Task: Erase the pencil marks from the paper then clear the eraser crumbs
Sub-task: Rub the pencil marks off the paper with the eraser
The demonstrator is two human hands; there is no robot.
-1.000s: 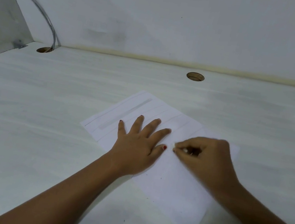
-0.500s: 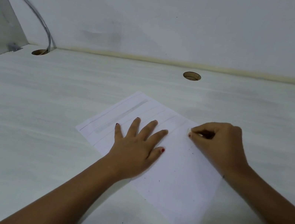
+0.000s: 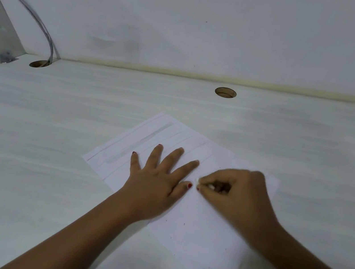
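Paper point(image 3: 200, 244) print unreadable, right hand point(image 3: 237, 199) pinching eraser point(image 3: 197, 180)

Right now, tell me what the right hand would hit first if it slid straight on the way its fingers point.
Most likely the thumb of the left hand, pressed flat on the paper just ahead of the eraser pinched in the right hand; the gap looks small.

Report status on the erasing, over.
Left hand flat on the paper, pinning it. Right hand pinches a small white eraser against the sheet. Dark crumbs dot the lower half. Nothing in the way.
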